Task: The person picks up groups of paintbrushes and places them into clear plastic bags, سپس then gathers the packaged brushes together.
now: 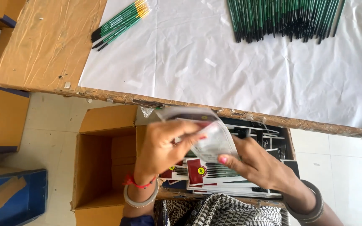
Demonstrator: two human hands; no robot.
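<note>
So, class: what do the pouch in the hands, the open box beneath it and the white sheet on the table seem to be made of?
Pouch: likely thin clear plastic, glossy; it shines and the card inside shows through.
Box: brown corrugated cardboard by the look, matt, with folded flaps.
White sheet: probably paper or thin plastic film; creased, faintly shiny, so it stays open.
Both hands grip the pouch.

The pile of green pencils (283,19) runs off the top edge. Both hands (164,146) cover much of the clear packet (212,136), and its contents blur. The cardboard box (105,167) is cut off below, its printed cards (214,173) partly hidden.
</note>
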